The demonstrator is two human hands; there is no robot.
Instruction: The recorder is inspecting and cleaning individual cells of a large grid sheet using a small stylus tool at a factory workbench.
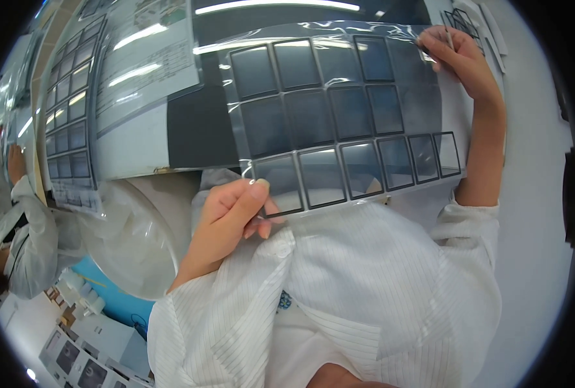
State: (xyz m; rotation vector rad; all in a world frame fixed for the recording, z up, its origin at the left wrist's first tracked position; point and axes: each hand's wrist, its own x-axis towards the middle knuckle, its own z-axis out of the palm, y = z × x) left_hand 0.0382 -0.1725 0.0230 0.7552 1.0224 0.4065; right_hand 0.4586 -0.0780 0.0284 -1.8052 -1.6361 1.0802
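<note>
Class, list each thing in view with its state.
Clear rectangular plastic sheet with black-framed panels: held up, spread out
Bare left hand: closed on the sheet's lower-left corner
Bare right hand: pinching its upper-right corner
White printed paper: lying flat
Black rectangular surface: partly hidden

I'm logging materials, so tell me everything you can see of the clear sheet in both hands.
The clear sheet looks like glossy plastic film, with reflections and a wavy top edge. Dark-framed rectangles form three rows, leaving a plain upper-right patch. It slants in front of the striped shirt; the left hand pinches its lower left corner, the right hand its upper right. Whether it touches the dark surface behind is unclear.
</note>
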